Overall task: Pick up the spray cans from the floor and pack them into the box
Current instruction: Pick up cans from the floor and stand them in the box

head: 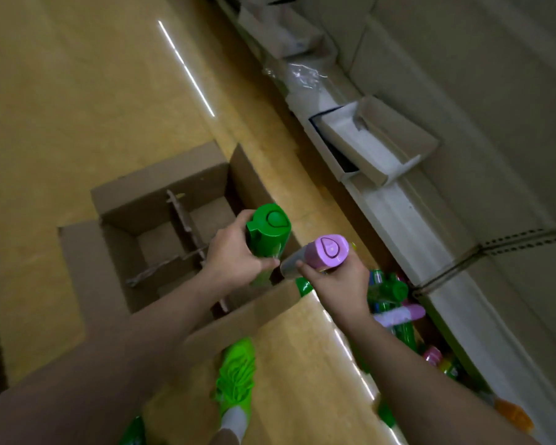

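Gripping a green-capped can [268, 234] in our left hand [235, 256] and a pink-capped can [318, 253] in our right hand [336, 284], we hold both just over the divided box [161, 200], each seemingly due an empty cell next, while more cans [395, 303] wait on the floor [77, 91].

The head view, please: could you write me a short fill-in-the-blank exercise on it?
1. The left hand holds a spray can with a ____ cap.
2. The right hand holds a can with a ____ cap.
3. The cardboard box with its dividers stands ____ on the floor.

Missing words: green; pink; open
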A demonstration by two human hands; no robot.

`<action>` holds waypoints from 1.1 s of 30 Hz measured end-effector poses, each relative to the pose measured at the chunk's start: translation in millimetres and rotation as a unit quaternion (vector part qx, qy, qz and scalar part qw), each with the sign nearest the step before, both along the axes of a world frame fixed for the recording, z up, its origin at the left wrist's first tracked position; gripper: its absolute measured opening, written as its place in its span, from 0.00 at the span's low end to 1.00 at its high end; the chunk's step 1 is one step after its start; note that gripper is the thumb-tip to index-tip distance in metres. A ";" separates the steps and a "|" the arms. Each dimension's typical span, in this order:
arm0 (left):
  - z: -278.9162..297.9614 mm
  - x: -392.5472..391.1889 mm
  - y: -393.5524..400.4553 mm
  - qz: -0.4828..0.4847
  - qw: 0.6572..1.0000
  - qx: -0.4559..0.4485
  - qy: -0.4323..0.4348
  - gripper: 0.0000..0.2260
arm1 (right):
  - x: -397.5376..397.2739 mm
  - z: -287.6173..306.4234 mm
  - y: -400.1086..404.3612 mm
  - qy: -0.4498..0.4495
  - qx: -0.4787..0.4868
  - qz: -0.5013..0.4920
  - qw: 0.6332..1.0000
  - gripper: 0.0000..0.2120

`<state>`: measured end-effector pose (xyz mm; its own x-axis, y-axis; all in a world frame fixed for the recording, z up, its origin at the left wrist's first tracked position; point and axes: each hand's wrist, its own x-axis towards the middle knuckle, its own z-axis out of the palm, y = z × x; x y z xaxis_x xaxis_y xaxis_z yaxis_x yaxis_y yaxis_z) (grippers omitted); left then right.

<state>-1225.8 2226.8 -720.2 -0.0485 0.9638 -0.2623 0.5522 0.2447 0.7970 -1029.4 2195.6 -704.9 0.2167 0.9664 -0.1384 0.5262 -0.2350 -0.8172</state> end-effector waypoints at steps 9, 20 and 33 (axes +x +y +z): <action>-74.5 -51.1 -4.4 0.069 0.996 -0.046 -0.041 0.37 | -49.1 -80.8 25.0 -0.018 -0.063 0.001 0.998 0.20; -77.2 -78.4 3.3 0.071 0.993 -0.077 -0.055 0.35 | -66.1 -94.1 44.4 -0.048 -0.072 0.014 0.996 0.22; -141.3 -6.1 -27.7 0.168 0.982 -0.071 -0.054 0.36 | -23.8 -104.7 44.9 0.001 -0.014 0.006 1.000 0.22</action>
<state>-1231.9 2199.2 -861.5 -0.3211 0.8520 -0.4135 0.3352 0.5106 0.7918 -1053.3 2240.5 -809.6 0.2040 0.9648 -0.1660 0.5283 -0.2513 -0.8110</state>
